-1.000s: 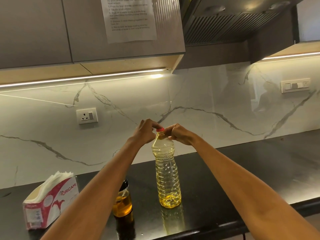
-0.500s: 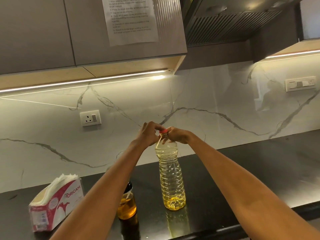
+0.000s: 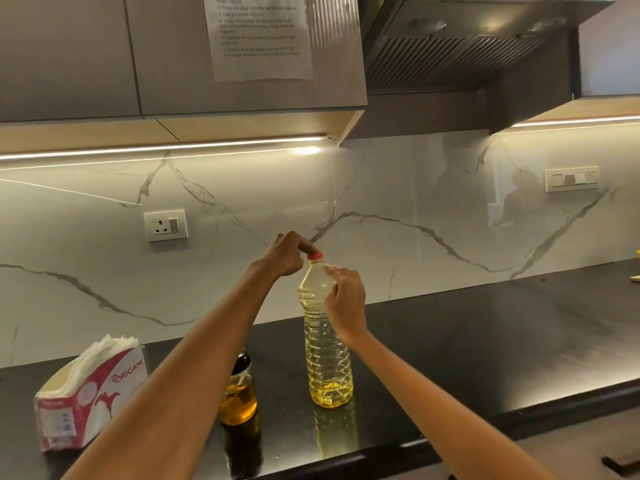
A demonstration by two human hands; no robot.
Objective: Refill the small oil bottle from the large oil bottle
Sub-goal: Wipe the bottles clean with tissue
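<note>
The large oil bottle point(image 3: 327, 344), clear and red-capped, stands upright beside the small oil bottle point(image 3: 239, 393), dark-capped, amber-filled.

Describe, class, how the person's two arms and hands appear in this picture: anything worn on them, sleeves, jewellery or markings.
Both forearms are bare from the lower edge of the picture up to the hands; no sleeve shows. The left hand and the right hand wear no gloves, and no ring, watch, bracelet or marking can be seen on either hand or wrist. Each arm is slim and enters from below.

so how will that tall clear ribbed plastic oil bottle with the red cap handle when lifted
The tall clear ribbed plastic oil bottle looks full of yellow oil, so probably heavy. Tall on a narrow base, it may tip if pushed high. Thin ribbed walls likely flex under the right hand.
</note>
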